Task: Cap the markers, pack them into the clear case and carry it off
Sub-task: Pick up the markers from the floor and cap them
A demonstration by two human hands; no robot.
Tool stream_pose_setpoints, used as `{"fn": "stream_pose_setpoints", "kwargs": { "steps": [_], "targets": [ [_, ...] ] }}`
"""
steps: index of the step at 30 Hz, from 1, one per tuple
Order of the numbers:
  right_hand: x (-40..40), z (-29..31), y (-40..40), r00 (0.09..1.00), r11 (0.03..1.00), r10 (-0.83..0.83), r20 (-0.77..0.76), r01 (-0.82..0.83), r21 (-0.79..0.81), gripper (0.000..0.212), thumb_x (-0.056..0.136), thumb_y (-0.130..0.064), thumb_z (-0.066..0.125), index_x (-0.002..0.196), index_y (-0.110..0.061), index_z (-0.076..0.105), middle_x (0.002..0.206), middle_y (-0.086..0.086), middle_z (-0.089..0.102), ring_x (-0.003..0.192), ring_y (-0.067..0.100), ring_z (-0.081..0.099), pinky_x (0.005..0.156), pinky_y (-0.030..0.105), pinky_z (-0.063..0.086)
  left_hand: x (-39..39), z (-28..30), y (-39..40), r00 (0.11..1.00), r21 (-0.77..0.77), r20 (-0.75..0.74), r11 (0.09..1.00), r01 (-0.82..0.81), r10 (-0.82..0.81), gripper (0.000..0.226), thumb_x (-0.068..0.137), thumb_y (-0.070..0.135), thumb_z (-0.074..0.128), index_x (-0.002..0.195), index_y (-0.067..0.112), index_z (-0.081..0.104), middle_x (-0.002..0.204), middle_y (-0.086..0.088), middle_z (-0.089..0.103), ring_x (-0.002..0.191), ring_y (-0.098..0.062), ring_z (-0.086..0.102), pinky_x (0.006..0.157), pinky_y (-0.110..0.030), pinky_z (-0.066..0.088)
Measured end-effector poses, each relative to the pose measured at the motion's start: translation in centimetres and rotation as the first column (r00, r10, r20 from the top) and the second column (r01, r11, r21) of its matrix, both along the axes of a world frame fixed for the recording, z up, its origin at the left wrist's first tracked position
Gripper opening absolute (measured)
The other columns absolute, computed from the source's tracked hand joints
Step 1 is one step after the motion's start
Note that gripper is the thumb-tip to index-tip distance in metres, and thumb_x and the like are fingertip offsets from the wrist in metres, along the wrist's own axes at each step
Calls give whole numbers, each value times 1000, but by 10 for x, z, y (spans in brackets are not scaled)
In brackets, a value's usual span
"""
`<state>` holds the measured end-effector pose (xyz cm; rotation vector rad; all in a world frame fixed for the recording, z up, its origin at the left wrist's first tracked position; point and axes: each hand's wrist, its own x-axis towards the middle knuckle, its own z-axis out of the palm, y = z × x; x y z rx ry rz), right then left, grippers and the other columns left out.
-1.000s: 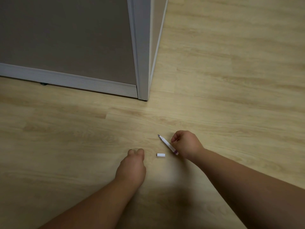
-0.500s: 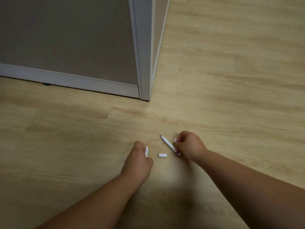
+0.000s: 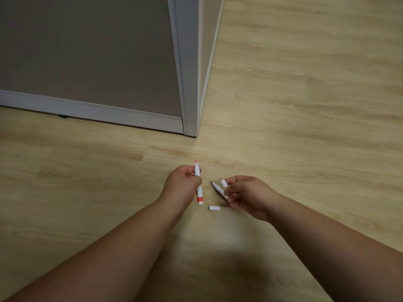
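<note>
My left hand [image 3: 182, 185] grips an uncapped white marker with a red tip and red band [image 3: 198, 188], held above the floor with its tip pointing away from me. My right hand [image 3: 246, 196] pinches a white cap [image 3: 224, 183] between thumb and fingertips. An uncapped marker with a dark purple tip [image 3: 218, 189] lies just left of that hand, its rear end hidden by the fingers. Whether the hand holds it too is unclear. A second white cap [image 3: 214, 207] lies on the floor between my hands. No clear case is in view.
Light wood-plank floor [image 3: 305, 105] spreads all around. A grey partition panel [image 3: 87, 51] with an aluminium base rail and corner post [image 3: 189, 83] stands at the upper left, about two hand-lengths beyond my hands.
My left hand has lifted the red marker off the floor and raised it. My right hand has turned and now shows a white cap pinched in its fingers.
</note>
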<state>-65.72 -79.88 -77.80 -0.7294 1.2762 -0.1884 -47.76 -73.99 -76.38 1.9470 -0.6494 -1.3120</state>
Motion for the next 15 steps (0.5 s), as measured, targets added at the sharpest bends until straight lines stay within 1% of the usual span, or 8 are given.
{"fn": "stream_pose_setpoints", "kwargs": {
  "steps": [2,4,5,7,10,12,15],
  "targets": [
    [3,9,2,992,995,-31,121,19,100,30,86,5,50,106,-6,69,79,12,61,59,16,53,56,28,50,3,10,-5,997,-29,-81,999,-16,14,29,89,7,53,108,21,69,84,-2,65,70,-17,55,59,-31,44],
    [5,15,3,977,987,-39,210,4,161,39,85,5,44,117,-3,66,77,10,59,58,15,52,54,27,49,7,18,-9,992,-65,-124,998,-19,11,27,89,6,54,107,22,69,81,0,62,68,-16,54,58,-31,41],
    [6,19,4,971,986,-34,235,-6,169,43,84,5,43,122,-1,64,77,10,58,57,15,52,54,27,49,9,22,-11,990,-81,-138,996,-23,11,27,89,6,55,106,22,69,80,0,62,68,-16,54,59,-32,41],
    [8,27,5,965,987,-20,262,-22,160,45,84,4,42,124,-2,62,77,11,58,57,16,52,54,28,49,11,30,-13,986,-104,-168,994,-32,15,26,89,6,56,104,22,69,79,0,61,68,-17,54,60,-33,40],
    [10,40,6,955,988,-34,295,-12,153,39,88,2,42,118,-9,65,76,12,59,57,17,53,54,29,49,11,38,-14,979,-130,-201,991,-25,-2,24,90,5,56,104,21,69,79,-1,62,69,-18,55,61,-34,40],
    [12,48,6,949,986,-69,307,19,164,31,91,0,44,112,-9,66,75,12,61,56,17,55,53,28,50,10,40,-13,976,-143,-218,990,-12,-20,24,90,5,56,105,20,68,80,-1,62,70,-19,56,59,-33,40],
    [15,56,6,937,969,-159,313,88,230,17,93,-3,49,103,-8,62,73,11,63,53,15,60,49,24,52,7,43,-12,971,-146,-238,989,5,-39,24,90,4,57,105,19,69,80,-2,62,68,-18,55,58,-32,40]
  ]
}}
